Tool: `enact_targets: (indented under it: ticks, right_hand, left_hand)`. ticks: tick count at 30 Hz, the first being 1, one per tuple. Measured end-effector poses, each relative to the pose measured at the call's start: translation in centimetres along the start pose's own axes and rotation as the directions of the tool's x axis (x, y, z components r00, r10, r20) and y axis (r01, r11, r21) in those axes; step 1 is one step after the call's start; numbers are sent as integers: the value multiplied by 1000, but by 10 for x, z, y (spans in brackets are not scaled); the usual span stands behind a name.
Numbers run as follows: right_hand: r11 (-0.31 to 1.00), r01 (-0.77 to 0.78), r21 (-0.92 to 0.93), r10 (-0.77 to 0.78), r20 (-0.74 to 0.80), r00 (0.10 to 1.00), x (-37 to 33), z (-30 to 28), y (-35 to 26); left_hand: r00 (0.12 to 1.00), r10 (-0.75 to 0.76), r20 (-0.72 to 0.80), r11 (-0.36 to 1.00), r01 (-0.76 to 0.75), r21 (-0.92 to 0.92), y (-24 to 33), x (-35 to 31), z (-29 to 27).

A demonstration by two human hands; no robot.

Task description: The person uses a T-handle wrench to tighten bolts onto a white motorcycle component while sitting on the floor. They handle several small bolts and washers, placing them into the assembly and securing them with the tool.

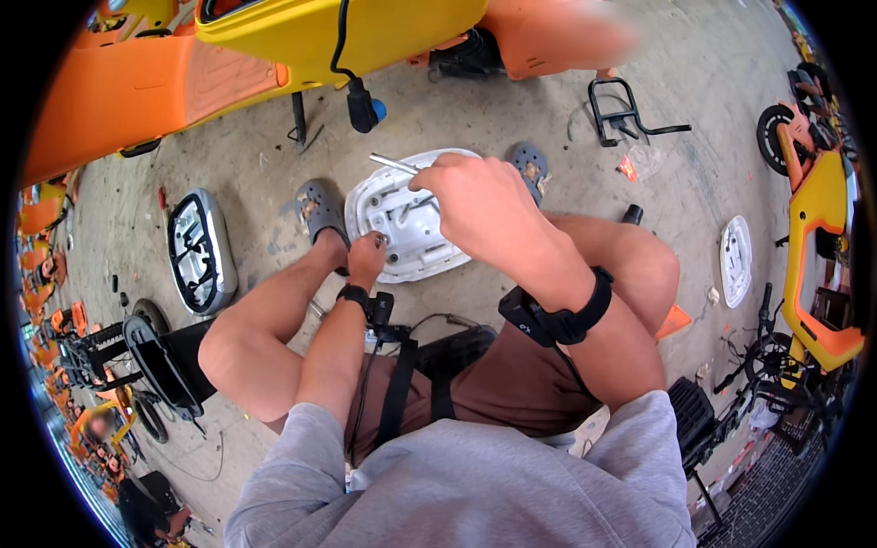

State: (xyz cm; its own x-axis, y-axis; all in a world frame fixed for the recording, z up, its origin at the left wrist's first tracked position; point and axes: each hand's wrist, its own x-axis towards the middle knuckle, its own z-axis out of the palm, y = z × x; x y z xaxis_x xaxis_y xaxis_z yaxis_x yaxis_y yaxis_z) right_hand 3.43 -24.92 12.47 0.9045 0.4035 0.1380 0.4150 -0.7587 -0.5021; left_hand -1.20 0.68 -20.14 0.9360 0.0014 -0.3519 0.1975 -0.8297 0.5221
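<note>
Between my feet on the floor lies a white moulded panel (422,260) with ribs and recesses, its inner side up. My right hand (480,205) is closed over its upper right part and grips a silver metal rod (393,163), whose free end points out to the left. The rest of the rod is hidden by my hand. At the panel's left edge my left hand (368,258) has its fingertips pinched together low over the surface. Whatever is between them is too small to make out.
A yellow and orange scooter body (247,68) spans the far side, a black cable with a plug (363,108) hanging from it. Left lies a silver-and-black shell (199,251). A black metal frame (621,114) and another white panel (735,262) are to the right.
</note>
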Motion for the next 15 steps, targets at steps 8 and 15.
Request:
enact_targets:
  ticks: [8, 15]
  right_hand:
    - [997, -78, -19, 79, 69, 995, 3, -7, -1]
    - [997, -73, -3, 73, 87, 994, 1, -5, -4]
  left_hand:
    - [988, -95, -119, 995, 90, -41, -11, 5, -2]
    - [990, -17, -142, 995, 2, -99, -20, -8, 4]
